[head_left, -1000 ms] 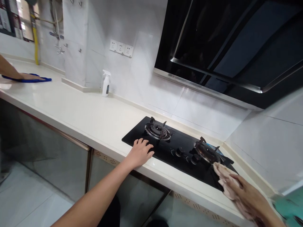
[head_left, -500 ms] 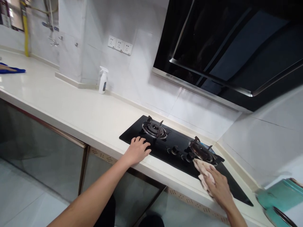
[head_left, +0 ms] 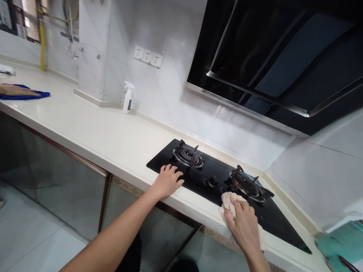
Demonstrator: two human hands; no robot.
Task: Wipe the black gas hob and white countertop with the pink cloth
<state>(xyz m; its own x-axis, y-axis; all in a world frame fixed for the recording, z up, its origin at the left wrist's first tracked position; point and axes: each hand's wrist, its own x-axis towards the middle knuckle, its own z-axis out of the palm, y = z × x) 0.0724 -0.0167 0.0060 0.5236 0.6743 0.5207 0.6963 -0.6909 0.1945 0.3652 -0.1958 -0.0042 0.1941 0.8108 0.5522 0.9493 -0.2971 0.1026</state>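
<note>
My left hand (head_left: 168, 181) lies flat, fingers spread, on the front left corner of the black glass gas hob (head_left: 215, 177). My right hand (head_left: 244, 226) presses a pale pink cloth (head_left: 229, 201) against the hob's front edge, in front of the right burner (head_left: 246, 182). The left burner (head_left: 188, 155) sits just behind my left fingers. Two knobs (head_left: 212, 182) lie between the burners.
The cream countertop (head_left: 93, 132) runs far to the left. A white spray bottle (head_left: 127, 98) stands by the wall. Another person's hand (head_left: 15, 90) rests on a blue cloth (head_left: 27, 95) at far left. A black range hood (head_left: 278, 53) hangs overhead. Teal object (head_left: 340, 243) at bottom right.
My right hand has slid the pink cloth leftward along the hob's front, from the right corner to below the right burner. My left hand stays put.
</note>
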